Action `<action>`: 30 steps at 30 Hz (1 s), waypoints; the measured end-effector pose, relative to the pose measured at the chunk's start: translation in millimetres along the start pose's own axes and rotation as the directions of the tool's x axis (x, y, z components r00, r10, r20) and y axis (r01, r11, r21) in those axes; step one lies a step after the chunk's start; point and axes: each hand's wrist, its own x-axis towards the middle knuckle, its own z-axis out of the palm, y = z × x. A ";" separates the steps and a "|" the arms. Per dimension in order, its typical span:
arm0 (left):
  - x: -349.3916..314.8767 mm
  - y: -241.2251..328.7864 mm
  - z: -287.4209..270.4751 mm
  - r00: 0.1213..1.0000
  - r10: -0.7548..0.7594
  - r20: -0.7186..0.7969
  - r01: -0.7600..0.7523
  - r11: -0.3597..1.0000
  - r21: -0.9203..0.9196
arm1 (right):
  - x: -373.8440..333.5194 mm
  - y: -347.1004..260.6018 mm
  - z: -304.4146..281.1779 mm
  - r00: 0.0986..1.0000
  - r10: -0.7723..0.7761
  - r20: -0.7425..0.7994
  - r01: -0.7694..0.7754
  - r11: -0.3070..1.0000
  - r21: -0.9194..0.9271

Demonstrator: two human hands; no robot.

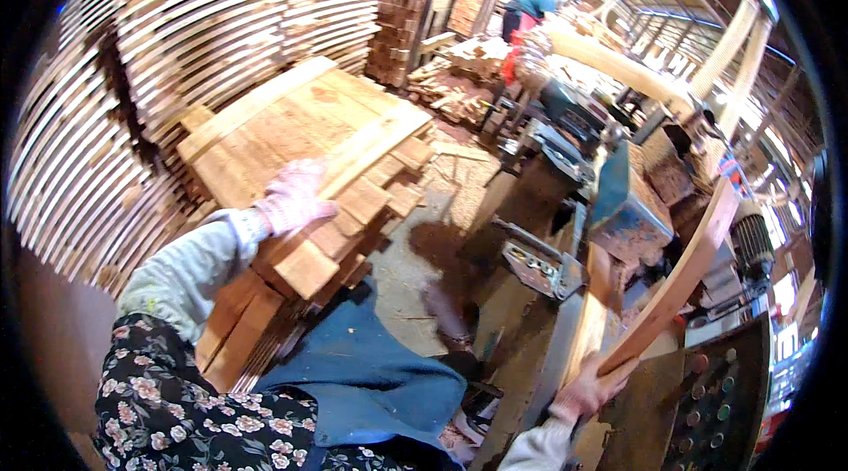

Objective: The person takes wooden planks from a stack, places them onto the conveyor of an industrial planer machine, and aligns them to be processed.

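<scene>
A long wooden board is gripped at its lower end by the gloved right hand, with the fingers closed around it. The board slants up and to the right, above a sawing machine heaped with sawdust. It is judged stiff, fairly light and rough-edged, best held near one end with the far length supported. The gloved left hand is laid flat, fingers spread, on a stack of cut boards to the left; nothing is grasped by it. A blue apron and a floral sleeve are seen below. Tall piles of stacked timber fill the background. Another person is bent over further back.
</scene>
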 end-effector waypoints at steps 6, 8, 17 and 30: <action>30.3 -40.1 -48.7 0.983 -0.100 -0.152 0.107 0.994 0.039 | 3.4 15.6 26.4 0.990 -0.048 0.130 0.036 0.995 0.092; 53.9 -94.4 -56.9 0.950 -0.048 -0.310 0.046 0.999 -0.013 | -50.9 37.1 -13.0 0.989 -0.102 0.103 0.090 0.989 0.119; 128.4 -320.1 -10.8 0.932 -0.338 -0.129 0.293 0.915 -0.278 | -168.9 3.1 -248.5 0.832 -0.141 0.536 0.411 0.806 -0.426; 13.8 -68.0 -65.1 0.975 -0.102 0.199 0.216 0.192 -0.958 | 3.3 6.5 -1.7 0.821 -0.421 0.385 0.511 0.843 -0.169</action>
